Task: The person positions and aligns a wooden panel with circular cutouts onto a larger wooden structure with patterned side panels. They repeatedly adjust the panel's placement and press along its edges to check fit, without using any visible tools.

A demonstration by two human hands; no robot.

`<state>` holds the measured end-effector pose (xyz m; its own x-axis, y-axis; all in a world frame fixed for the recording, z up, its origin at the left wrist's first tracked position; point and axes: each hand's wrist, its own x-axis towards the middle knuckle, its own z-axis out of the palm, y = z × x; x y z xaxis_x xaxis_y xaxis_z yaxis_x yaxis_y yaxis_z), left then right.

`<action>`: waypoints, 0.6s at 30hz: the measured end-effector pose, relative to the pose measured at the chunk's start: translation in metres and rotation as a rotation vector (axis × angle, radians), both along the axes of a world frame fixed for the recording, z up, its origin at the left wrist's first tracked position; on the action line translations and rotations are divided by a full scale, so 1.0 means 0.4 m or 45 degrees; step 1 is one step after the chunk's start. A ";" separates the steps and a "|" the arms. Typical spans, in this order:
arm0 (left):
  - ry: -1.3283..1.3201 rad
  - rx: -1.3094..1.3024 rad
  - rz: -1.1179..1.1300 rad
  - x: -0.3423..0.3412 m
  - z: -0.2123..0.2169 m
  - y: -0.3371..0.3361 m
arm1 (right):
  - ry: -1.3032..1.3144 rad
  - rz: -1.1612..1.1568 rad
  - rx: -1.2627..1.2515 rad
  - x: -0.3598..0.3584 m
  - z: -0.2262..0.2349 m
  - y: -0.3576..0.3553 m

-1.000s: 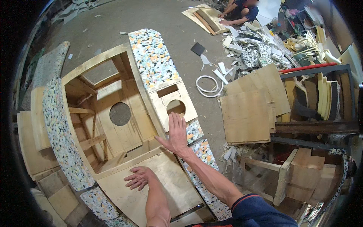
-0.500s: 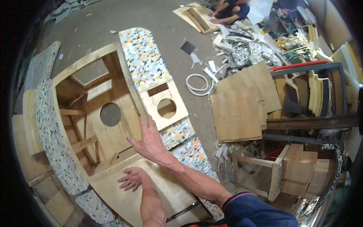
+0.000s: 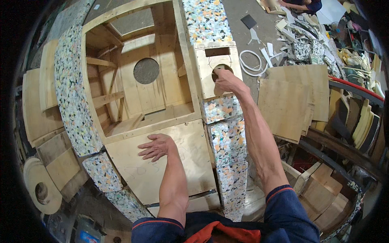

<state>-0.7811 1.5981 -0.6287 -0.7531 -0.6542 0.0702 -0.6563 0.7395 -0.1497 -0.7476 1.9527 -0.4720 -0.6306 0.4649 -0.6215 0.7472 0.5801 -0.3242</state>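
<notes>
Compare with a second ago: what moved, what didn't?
The right hand left the speckled foam armrest and reached forward; its fingers now hook into the round hole of the small plywood panel. It grips nothing else. The left hand stayed flat, fingers spread, on the plywood seat board. The wooden frame kept its place.

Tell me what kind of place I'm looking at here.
Most likely a furniture or upholstery workshop: a bare plywood frame edged with speckled foam, loose plywood sheets and offcuts on a concrete floor, and foam scraps heaped nearby.
</notes>
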 end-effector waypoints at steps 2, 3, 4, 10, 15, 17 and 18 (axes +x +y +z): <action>-0.018 -0.017 0.008 0.001 -0.003 -0.004 | -0.059 0.153 0.064 0.000 -0.040 0.015; -0.009 -0.055 -0.003 0.003 -0.008 -0.012 | -0.025 0.171 0.038 0.000 -0.058 0.019; -0.036 -0.053 -0.004 0.004 -0.019 -0.013 | -0.007 0.050 0.028 0.002 -0.072 0.021; 0.007 0.001 -0.043 0.011 -0.062 -0.037 | 0.109 -0.175 -0.017 -0.019 -0.102 0.003; 0.024 0.021 -0.044 0.011 -0.056 -0.037 | 0.132 -0.184 -0.026 -0.019 -0.029 -0.005; 0.059 -0.015 -0.020 0.010 -0.051 -0.034 | -0.067 -0.326 -0.075 -0.030 0.000 -0.010; 0.031 -0.019 -0.017 0.009 -0.048 -0.034 | -0.070 -0.311 -0.067 -0.036 0.012 -0.006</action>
<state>-0.7775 1.5844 -0.6478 -0.7599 -0.6426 0.0982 -0.6497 0.7462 -0.1450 -0.7618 1.9504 -0.4672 -0.4682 0.5652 -0.6792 0.8804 0.3639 -0.3040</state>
